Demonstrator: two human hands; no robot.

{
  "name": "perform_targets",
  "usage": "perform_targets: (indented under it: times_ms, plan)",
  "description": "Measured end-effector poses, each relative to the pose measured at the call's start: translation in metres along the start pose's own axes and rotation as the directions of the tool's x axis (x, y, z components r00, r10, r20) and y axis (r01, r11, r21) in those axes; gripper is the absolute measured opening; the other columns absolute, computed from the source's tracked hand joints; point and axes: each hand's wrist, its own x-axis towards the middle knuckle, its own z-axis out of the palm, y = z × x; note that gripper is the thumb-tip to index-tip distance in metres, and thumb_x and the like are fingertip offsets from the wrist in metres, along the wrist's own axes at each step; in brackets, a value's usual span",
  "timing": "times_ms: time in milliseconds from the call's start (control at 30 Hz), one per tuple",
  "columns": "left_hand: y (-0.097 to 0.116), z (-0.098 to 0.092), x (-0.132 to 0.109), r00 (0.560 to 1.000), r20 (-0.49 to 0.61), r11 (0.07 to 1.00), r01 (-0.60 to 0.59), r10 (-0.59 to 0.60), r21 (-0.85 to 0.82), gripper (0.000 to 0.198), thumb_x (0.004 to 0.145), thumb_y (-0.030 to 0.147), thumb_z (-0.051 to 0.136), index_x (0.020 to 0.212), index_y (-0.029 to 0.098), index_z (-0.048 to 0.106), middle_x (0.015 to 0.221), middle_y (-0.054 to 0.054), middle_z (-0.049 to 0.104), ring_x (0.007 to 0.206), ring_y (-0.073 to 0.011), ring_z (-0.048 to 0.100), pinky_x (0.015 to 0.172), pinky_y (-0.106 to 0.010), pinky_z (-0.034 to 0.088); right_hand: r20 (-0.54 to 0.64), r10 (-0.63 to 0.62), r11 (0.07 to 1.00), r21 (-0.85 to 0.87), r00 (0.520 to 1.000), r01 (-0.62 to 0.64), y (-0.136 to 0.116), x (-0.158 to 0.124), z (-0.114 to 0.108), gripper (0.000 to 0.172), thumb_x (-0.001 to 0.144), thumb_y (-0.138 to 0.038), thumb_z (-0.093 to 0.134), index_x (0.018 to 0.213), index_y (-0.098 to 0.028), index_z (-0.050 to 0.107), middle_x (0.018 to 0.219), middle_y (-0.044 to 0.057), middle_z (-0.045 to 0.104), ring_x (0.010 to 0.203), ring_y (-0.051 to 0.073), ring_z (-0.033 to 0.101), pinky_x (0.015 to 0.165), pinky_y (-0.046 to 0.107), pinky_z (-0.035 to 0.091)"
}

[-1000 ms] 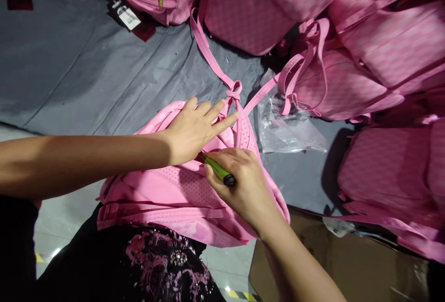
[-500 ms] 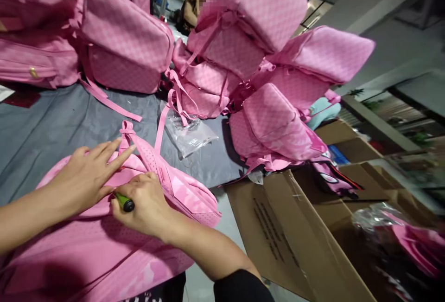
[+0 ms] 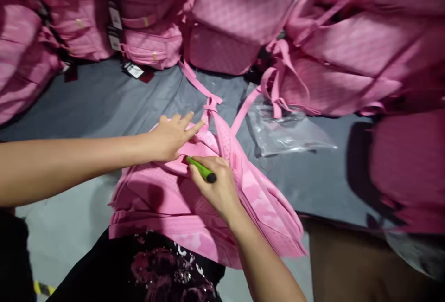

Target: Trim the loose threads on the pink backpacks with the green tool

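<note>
A pink backpack (image 3: 194, 200) lies on its side across the near edge of the cloth-covered table, its straps upward and its lower part against my lap. My left hand (image 3: 175, 137) rests palm down on the backpack's upper part, fingers spread, pressing the fabric. In my right hand (image 3: 217, 176) is a green pen-shaped tool with a black end (image 3: 201, 170), gripped between thumb and fingers. Its front end points at the pink fabric beside my left thumb; the very tip is too small to make out. A pink strap loop (image 3: 211, 105) stands up beyond my hands.
Several pink backpacks (image 3: 225, 14) stand in a row along the back, some with hanging tags (image 3: 134, 70). A clear plastic bag (image 3: 295, 132) lies on the grey cloth (image 3: 139, 98) right of my hands. A brown cardboard box (image 3: 340, 265) stands at the lower right, below the table edge.
My view has swung left and levelled, so everything appears further right. Both hands stay at the same backpack; my left fingers remain spread and the green tool shows more of its length.
</note>
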Motion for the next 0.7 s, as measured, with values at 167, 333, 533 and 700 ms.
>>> perform_targets:
  times_ms: [167,333,533,700]
  plan:
    - [-0.012,-0.010,0.000,0.995,0.081,0.998,-0.063,0.063,-0.013,0.106,0.080,0.026,0.067,0.160,0.025,-0.002,0.163,-0.021,0.021,0.131,-0.0377,0.043,0.096,-0.049,0.046,0.064,-0.026,1.000,-0.009,0.998,0.026,0.001,0.000,-0.005,0.021,0.088,-0.026,0.065,0.105,-0.020,0.075,0.090,0.006,0.076,0.085,0.023,0.067,0.087,0.043,0.046]
    - [-0.022,-0.009,0.003,0.989,0.087,0.992,-0.119,0.122,-0.042,0.106,0.081,0.026,0.066,0.160,0.027,-0.004,0.164,-0.018,0.021,0.129,-0.0362,0.044,0.097,-0.048,0.045,0.079,-0.049,0.998,-0.041,0.996,0.052,-0.003,0.002,-0.007,0.021,0.088,-0.025,0.064,0.105,-0.019,0.075,0.088,0.006,0.076,0.083,0.024,0.067,0.086,0.046,0.045]
    - [-0.039,0.006,0.012,0.982,0.025,0.977,-0.181,0.185,-0.115,0.105,0.078,0.024,0.067,0.160,0.029,0.001,0.162,-0.014,0.027,0.125,-0.0325,0.046,0.099,-0.045,0.044,0.199,-0.107,0.989,0.123,0.974,0.084,-0.012,0.003,-0.010,0.022,0.090,-0.023,0.063,0.109,-0.021,0.074,0.091,0.005,0.075,0.085,0.020,0.066,0.084,0.040,0.047]
    - [-0.036,0.003,0.005,0.988,0.047,0.983,-0.140,0.146,-0.116,0.107,0.080,0.025,0.068,0.160,0.029,-0.003,0.167,-0.014,0.013,0.138,-0.0338,0.036,0.104,-0.047,0.042,0.170,-0.111,0.994,0.042,0.979,0.105,-0.010,0.005,-0.006,0.023,0.091,-0.024,0.062,0.110,-0.020,0.074,0.090,0.006,0.076,0.085,0.022,0.067,0.084,0.042,0.046]
